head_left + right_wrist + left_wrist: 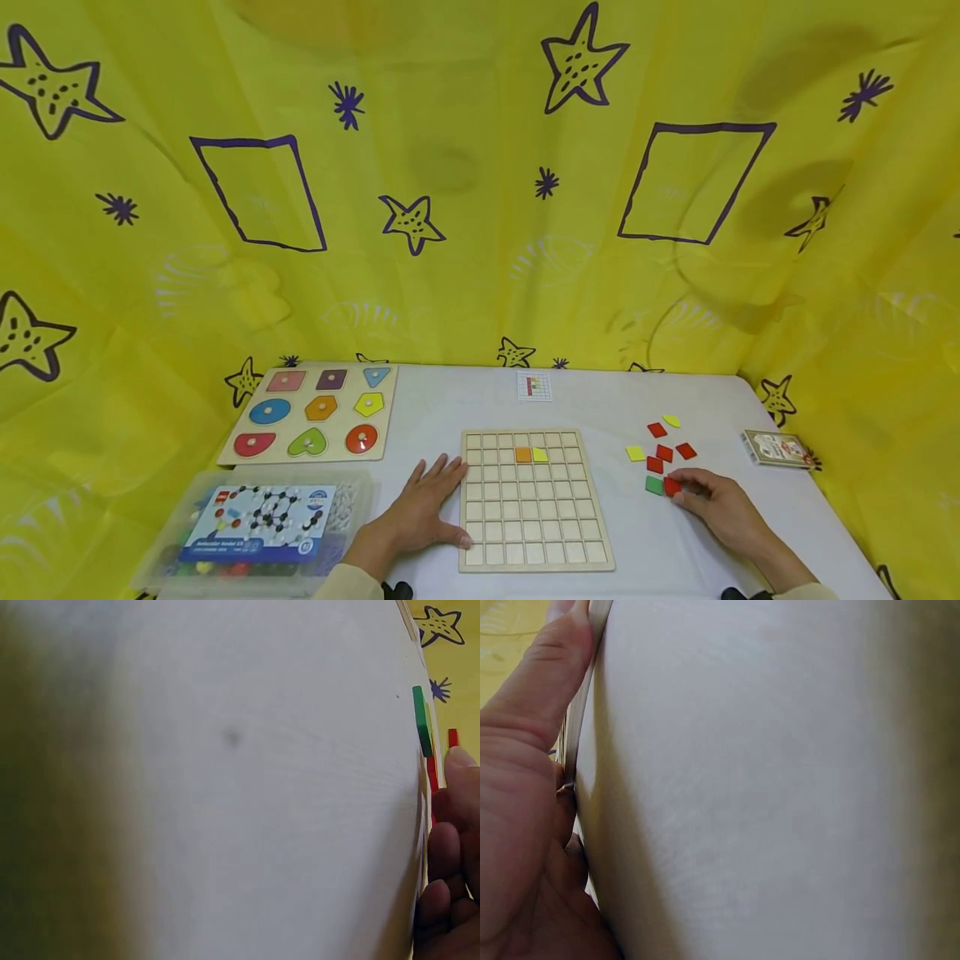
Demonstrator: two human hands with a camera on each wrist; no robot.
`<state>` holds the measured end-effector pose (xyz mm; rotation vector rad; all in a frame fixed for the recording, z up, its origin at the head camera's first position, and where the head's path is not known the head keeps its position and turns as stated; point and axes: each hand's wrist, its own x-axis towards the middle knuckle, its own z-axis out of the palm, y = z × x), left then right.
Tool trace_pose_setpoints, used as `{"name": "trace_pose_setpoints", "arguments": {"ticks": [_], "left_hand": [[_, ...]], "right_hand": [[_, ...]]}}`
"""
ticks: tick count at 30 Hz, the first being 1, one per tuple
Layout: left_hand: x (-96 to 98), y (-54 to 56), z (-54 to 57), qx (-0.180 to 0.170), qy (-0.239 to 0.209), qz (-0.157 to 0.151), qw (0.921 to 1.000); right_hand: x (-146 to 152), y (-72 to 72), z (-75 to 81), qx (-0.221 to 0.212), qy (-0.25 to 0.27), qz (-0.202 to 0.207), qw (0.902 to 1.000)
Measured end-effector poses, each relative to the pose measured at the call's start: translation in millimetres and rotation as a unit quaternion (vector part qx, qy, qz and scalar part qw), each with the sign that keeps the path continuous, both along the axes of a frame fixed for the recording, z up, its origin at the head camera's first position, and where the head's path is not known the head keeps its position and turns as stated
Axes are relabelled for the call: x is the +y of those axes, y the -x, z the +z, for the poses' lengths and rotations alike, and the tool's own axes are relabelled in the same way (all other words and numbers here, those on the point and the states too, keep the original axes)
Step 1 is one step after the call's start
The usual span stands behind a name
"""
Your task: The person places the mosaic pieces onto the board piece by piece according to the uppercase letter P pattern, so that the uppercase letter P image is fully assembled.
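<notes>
At the far left corner of the white table (427, 400), a wooden peg puzzle (337, 427) lies beyond a boxed molecular model kit (258, 525), which sits near the table's left edge.

Next to it, a person's left hand (423, 510) is spread with its fingers apart, the fingertips and thumb meeting the left edge of a wooden grid board (534, 510), apparently to steady it. Two pieces stand side by side in the board's second row from its far edge: an orange tile (522, 454) and, to its right, a yellow piece (540, 454). A small pattern card (534, 386) lies beyond the board, near the table's far edge.

Off the board's right edge, loose pieces are scattered: a yellow square (635, 452), a green tile (654, 484), four red squares (663, 452) and a yellow leaf-shaped piece (671, 422). Just beside the green tile, the right hand (723, 507) pinches a red tile (671, 487) between thumb and finger. The step in hand looks to be picking that tile up; the next move would call for a secure pinch, a clean lift past the green tile and a check of the card for the right cell.

A card box (777, 448) rests near the table's right edge.
</notes>
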<state>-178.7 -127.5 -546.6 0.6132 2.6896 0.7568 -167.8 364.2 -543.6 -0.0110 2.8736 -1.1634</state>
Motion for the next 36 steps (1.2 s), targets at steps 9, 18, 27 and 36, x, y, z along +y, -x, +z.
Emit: {"name": "trace_pose_setpoints", "arguments": {"ticks": [9, 18, 27, 36], "left_hand": [[0.5, 1.1, 0.9, -0.004, 0.002, 0.005, 1.0], [1.1, 0.8, 4.6, -0.011, 0.002, 0.009, 0.9999], [1.3, 0.8, 3.9, -0.014, -0.002, 0.011, 0.9998], [1.3, 1.6, -0.2, -0.007, -0.005, 0.007, 0.9999]], "right_hand": [[-8.1, 4.5, 5.6, 0.025, 0.04, -0.044, 0.9979], [-28.6, 17.9, 14.0, 0.031, 0.086, -0.049, 0.9946], [-57.4, 35.7, 18.8, 0.021, 0.162, -0.045, 0.9855], [-88.3, 51.1, 20.5, 0.05, 0.169, -0.03, 0.984]]}}
